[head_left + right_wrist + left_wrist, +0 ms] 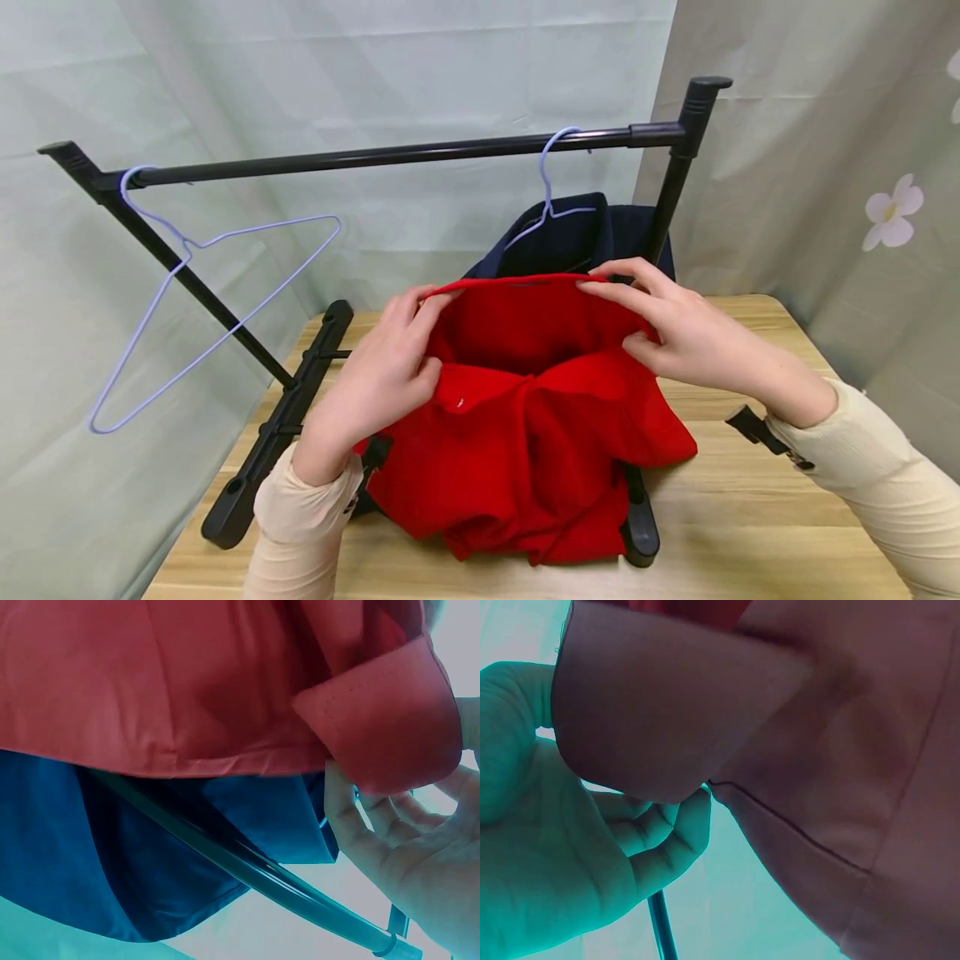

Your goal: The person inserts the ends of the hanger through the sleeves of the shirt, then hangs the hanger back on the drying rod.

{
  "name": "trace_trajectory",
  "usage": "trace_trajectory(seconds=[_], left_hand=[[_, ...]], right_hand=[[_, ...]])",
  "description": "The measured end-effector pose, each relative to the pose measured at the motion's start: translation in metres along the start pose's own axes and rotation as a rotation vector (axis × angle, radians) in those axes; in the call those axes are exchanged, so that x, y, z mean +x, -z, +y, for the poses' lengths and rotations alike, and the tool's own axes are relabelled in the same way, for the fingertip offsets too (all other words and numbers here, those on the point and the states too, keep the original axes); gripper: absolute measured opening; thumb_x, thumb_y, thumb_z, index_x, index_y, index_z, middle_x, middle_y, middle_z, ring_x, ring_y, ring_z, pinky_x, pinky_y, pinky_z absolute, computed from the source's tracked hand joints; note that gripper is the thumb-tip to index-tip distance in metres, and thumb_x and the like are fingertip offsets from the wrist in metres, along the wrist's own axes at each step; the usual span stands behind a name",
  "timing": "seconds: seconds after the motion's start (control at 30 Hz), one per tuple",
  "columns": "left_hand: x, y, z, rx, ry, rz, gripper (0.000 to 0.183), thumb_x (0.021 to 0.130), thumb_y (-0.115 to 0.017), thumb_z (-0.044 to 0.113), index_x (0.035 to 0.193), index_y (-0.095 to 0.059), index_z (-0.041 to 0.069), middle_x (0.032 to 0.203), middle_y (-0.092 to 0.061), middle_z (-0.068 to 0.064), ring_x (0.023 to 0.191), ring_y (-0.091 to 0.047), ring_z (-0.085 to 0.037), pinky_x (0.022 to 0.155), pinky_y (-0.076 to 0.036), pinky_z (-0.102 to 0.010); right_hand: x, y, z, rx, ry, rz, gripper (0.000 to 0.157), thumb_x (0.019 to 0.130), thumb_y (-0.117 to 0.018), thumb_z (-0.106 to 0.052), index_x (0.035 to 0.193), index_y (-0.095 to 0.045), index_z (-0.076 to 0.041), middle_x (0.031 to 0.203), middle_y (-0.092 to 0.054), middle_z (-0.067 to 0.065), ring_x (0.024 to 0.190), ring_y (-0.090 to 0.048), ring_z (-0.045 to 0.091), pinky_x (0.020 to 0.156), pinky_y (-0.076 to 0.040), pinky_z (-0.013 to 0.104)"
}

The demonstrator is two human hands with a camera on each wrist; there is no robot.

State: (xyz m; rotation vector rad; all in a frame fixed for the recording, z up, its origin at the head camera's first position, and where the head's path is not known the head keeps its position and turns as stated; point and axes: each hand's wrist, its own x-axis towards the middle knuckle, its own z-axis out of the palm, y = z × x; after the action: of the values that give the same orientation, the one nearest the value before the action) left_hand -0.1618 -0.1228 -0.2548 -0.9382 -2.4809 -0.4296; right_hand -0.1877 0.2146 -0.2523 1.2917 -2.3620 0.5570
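Red shirt [487, 467] is over the counter [757, 533], its collar [652, 705] pinched by the fingers of the left hand [382, 375] at ten o'clock and the right hand [675, 325] at two. Opening it seems the step; next likely needs the bare hanger [262, 226], ten o'clock on the rack [360, 158].

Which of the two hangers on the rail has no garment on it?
The left hanger in the head view: its wire frame hangs bare, while the right hanger sits inside the navy garment.
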Motion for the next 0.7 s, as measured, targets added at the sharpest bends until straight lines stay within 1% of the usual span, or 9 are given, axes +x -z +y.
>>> trace_trajectory(seconds=[0.1,0.2,0.23,0.43,0.53,0.6,0.7], left_hand=[[0.001,0.002,-0.001,0.003,0.003,0.016,0.055,0.076,-0.048,0.001,0.131,-0.044,0.007,0.130,-0.041,-0.010,0.113,-0.039,-0.026,0.074,-0.043,-0.034],[0.001,0.001,-0.002,0.001,0.001,0.021,0.055,0.076,-0.047,0.001,0.130,-0.045,0.009,0.129,-0.041,-0.009,0.111,-0.039,-0.025,0.073,-0.042,-0.034],[0.001,0.001,-0.002,0.000,0.001,0.023,0.055,0.076,-0.047,0.001,0.130,-0.045,0.009,0.128,-0.042,-0.009,0.111,-0.039,-0.025,0.074,-0.042,-0.034],[0.003,-0.003,-0.003,-0.042,-0.006,0.021,0.055,0.076,-0.049,0.002,0.130,-0.047,0.011,0.128,-0.043,-0.006,0.110,-0.039,-0.023,0.080,-0.040,-0.035],[0.005,-0.008,-0.001,-0.077,-0.012,0.028,0.055,0.078,-0.050,0.003,0.131,-0.049,0.014,0.127,-0.044,-0.003,0.104,-0.041,-0.020,0.078,-0.040,-0.033],[0.005,-0.011,0.001,-0.097,-0.019,0.035,0.052,0.080,-0.051,0.005,0.131,-0.051,0.017,0.127,-0.045,-0.002,0.102,-0.042,-0.019,0.078,-0.039,-0.032],[0.005,-0.012,0.003,-0.118,-0.034,0.051,0.047,0.083,-0.051,0.007,0.129,-0.053,0.019,0.128,-0.046,-0.001,0.102,-0.043,-0.018,0.077,-0.039,-0.032]], right_hand=[[0.001,-0.001,0.001,-0.010,0.031,0.014,0.067,0.072,-0.052,0.010,0.135,-0.047,-0.012,0.136,-0.037,0.008,0.070,-0.044,0.006,0.048,-0.037,0.019],[0.000,-0.002,0.001,-0.005,0.038,0.017,0.068,0.071,-0.052,0.011,0.135,-0.047,-0.012,0.136,-0.038,0.009,0.083,-0.046,0.011,0.049,-0.037,0.018],[0.000,-0.002,0.001,-0.001,0.032,0.015,0.068,0.071,-0.052,0.011,0.135,-0.047,-0.012,0.136,-0.038,0.008,0.083,-0.046,0.011,0.049,-0.037,0.018],[0.003,-0.003,0.000,0.027,-0.040,-0.013,0.071,0.074,-0.055,0.008,0.140,-0.039,-0.011,0.137,-0.037,0.006,0.066,-0.044,0.004,0.051,-0.041,0.019],[0.005,-0.006,0.001,0.037,-0.071,-0.015,0.072,0.076,-0.056,0.007,0.142,-0.035,-0.010,0.138,-0.036,0.006,0.059,-0.042,0.004,0.052,-0.041,0.020],[0.005,-0.008,0.001,0.045,-0.082,-0.013,0.071,0.076,-0.056,0.006,0.142,-0.034,-0.009,0.139,-0.035,0.006,0.059,-0.042,0.004,0.052,-0.041,0.020],[0.004,-0.009,0.002,0.056,-0.079,-0.003,0.070,0.077,-0.056,0.005,0.142,-0.035,-0.009,0.139,-0.035,0.006,0.063,-0.044,0.005,0.053,-0.042,0.020]])
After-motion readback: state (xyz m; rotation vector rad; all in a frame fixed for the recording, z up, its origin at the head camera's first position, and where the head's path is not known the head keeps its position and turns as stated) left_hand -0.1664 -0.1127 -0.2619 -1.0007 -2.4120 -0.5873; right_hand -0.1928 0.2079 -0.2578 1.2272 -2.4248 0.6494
